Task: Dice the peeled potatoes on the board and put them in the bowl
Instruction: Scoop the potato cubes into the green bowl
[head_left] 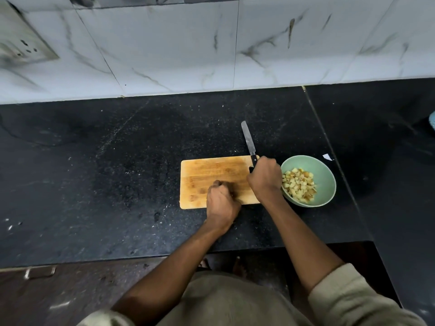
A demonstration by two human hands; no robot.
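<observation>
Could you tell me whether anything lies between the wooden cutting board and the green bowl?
Only the right hand, gripping the black-handled knife, sits over the wooden cutting board's right edge beside the pale green bowl. Nothing else visible stands between them.

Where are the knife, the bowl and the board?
knife (247,138), head view, middle of the blade.
bowl (326,175), head view, bare inner wall on the right.
board (207,170), head view, bare wood near its middle.
</observation>
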